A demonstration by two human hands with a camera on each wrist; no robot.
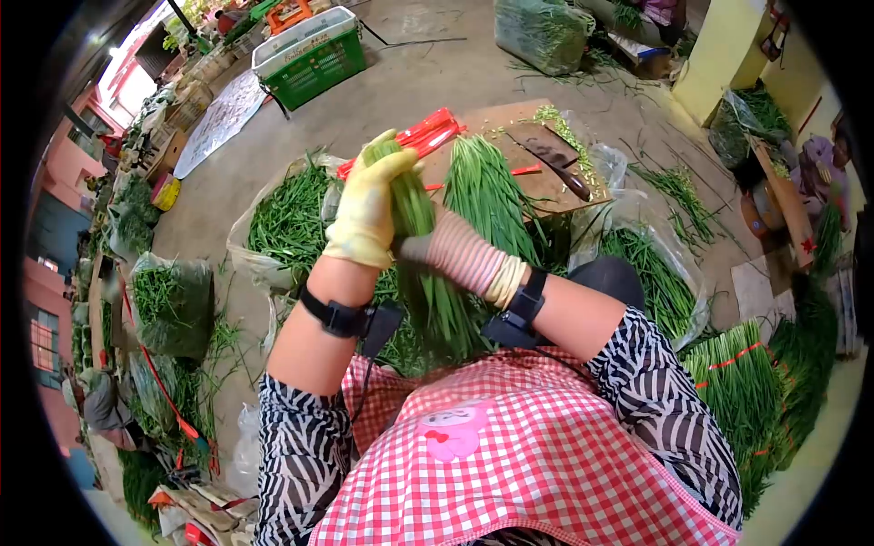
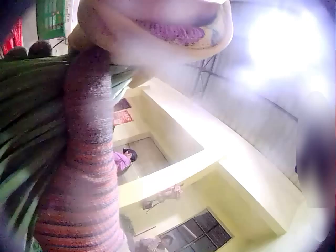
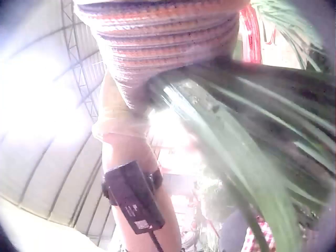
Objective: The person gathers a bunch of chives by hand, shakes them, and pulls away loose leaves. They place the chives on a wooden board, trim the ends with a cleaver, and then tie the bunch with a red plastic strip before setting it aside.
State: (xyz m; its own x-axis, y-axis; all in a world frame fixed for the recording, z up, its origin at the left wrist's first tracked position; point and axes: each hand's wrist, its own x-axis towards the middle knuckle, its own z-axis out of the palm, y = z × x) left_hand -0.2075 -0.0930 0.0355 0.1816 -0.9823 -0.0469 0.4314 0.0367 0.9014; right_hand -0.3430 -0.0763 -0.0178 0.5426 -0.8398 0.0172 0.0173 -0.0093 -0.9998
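A bunch of garlic chives (image 1: 437, 309) hangs between both hands in front of the apron, leaves down. My left hand (image 1: 369, 205), in a pale yellow glove, grips its upper end, with the thumb across the stems. Lower down, my right hand (image 1: 460, 255), in a striped knit glove with dark fingers, grips the same bunch. Long green leaves (image 3: 247, 136) fan out below the striped glove in the right wrist view. Just beyond the hands, a second chive bunch (image 1: 482, 182) lies on the wooden board (image 1: 510, 116), beside red plastic strips (image 1: 423, 136).
A dark-handled knife (image 1: 569, 180) lies on the board's right, near pale trimmings (image 1: 569, 136). Plastic bags of loose chives stand left (image 1: 291, 218) and right (image 1: 651, 278). Tied bunches (image 1: 737, 373) are at the lower right. A green crate (image 1: 314, 73) stands farther back.
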